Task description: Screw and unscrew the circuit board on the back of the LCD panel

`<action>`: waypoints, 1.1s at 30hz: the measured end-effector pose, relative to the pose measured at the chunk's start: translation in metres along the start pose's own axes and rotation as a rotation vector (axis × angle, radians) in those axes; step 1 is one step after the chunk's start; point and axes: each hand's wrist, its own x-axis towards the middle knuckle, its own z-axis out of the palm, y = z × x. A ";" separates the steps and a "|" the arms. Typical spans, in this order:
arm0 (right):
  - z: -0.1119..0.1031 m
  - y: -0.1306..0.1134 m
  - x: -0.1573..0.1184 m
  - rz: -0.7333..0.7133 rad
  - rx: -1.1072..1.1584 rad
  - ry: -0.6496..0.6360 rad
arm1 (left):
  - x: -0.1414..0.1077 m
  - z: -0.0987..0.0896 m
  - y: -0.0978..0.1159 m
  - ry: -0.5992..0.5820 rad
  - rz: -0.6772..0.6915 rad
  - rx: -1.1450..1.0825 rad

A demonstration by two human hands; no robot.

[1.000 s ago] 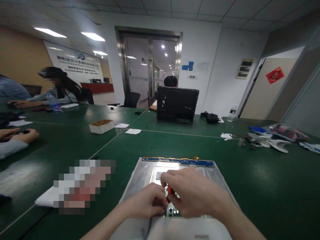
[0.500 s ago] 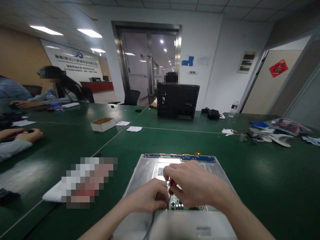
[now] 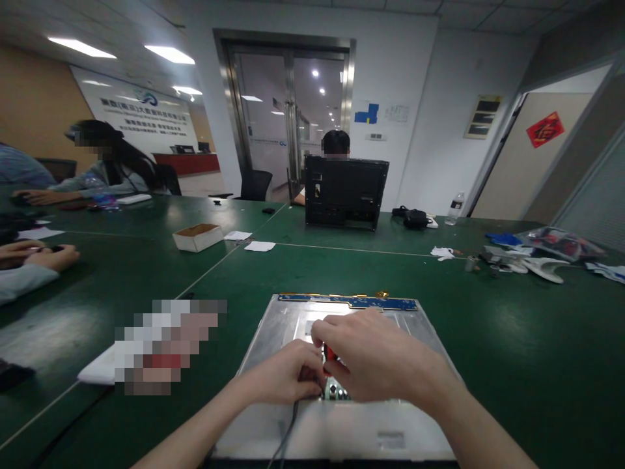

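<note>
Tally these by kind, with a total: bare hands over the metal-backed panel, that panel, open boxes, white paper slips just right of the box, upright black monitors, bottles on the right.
Bare hands: 2
Metal-backed panel: 1
Open box: 1
White paper slips: 2
Black monitor: 1
Bottle: 1
Total: 8

Green table [image 3: 493, 326]; blue strip [image 3: 381, 303], gold-edged; silver panel [image 3: 263, 339].

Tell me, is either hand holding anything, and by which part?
The right hand grips a red tool by its red part, apparently the handle. Whether the left hand holds anything, I cannot tell.
</note>
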 end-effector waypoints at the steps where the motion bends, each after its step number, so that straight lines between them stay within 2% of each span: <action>1: 0.001 -0.001 0.001 0.011 -0.011 0.006 | 0.000 0.000 -0.001 0.008 0.004 -0.006; 6: 0.003 -0.002 0.003 0.053 -0.041 0.014 | -0.002 0.000 -0.003 0.032 -0.002 0.036; 13: -0.001 0.001 -0.002 -0.001 0.032 -0.001 | -0.001 0.001 -0.001 0.009 0.012 0.026; 19: 0.002 -0.001 0.004 0.081 -0.030 -0.008 | -0.001 0.000 0.000 -0.005 -0.002 0.032; 28: -0.002 -0.001 -0.002 -0.019 0.025 -0.024 | 0.000 0.001 -0.001 -0.007 0.027 0.018; 33: 0.004 -0.002 0.003 0.031 -0.029 0.043 | -0.001 0.002 -0.003 -0.004 0.014 -0.006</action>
